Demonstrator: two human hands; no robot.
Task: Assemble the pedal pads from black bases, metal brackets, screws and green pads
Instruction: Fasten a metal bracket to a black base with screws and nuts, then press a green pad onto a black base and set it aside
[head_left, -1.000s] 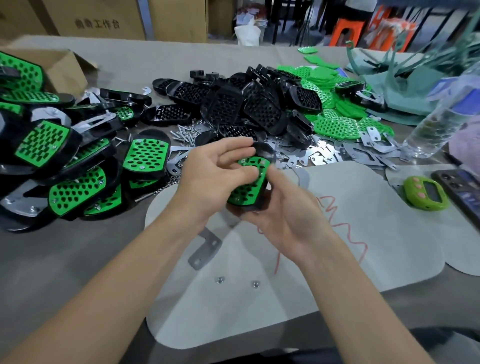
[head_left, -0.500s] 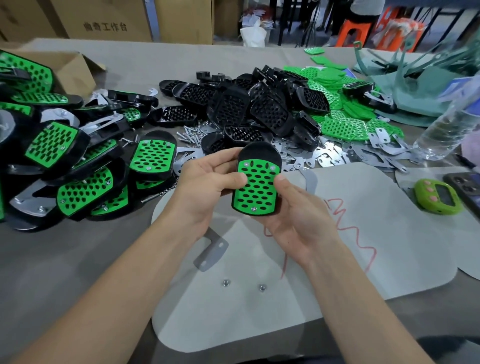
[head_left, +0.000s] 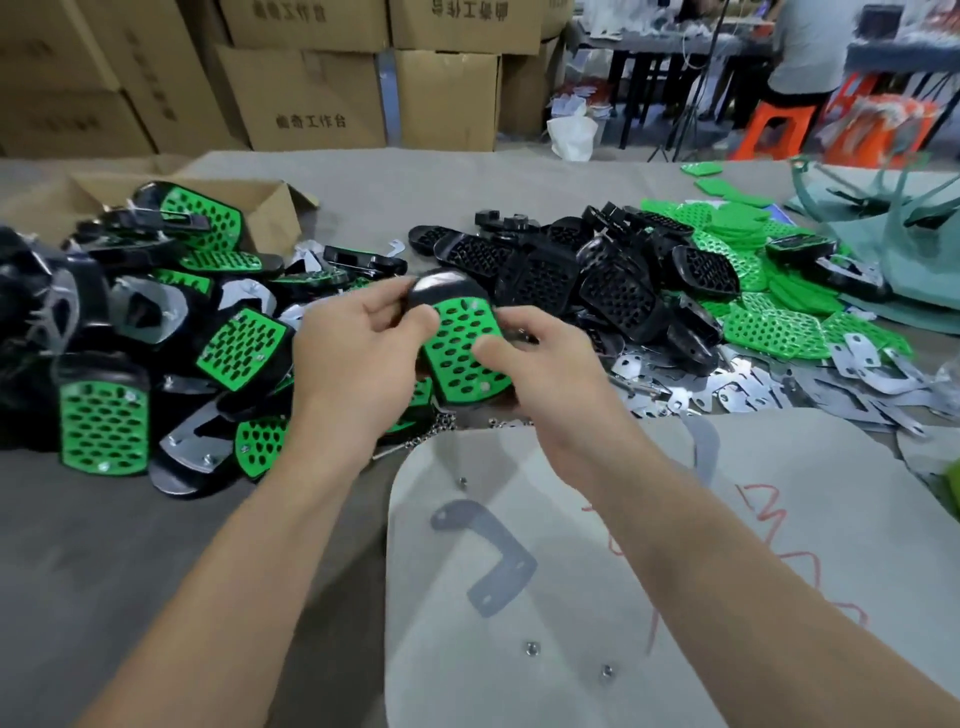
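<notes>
A pedal pad, a black base with a perforated green pad on top, is held above the table between both hands. My left hand grips its left edge and upper end. My right hand grips its right side, thumb on the green face. On the pale mat below lie a bent metal bracket and two small nuts. Loose black bases, green pads and flat metal brackets are heaped at the right rear.
A heap of finished green-and-black pedal pads fills the left side, in front of an open cardboard box. Stacked cartons stand behind the table. A person sits at a far bench.
Both hands have carried the pedal pad up and away from me, towards the heaps, and the camera has tilted up. The pad now tilts to the left.
</notes>
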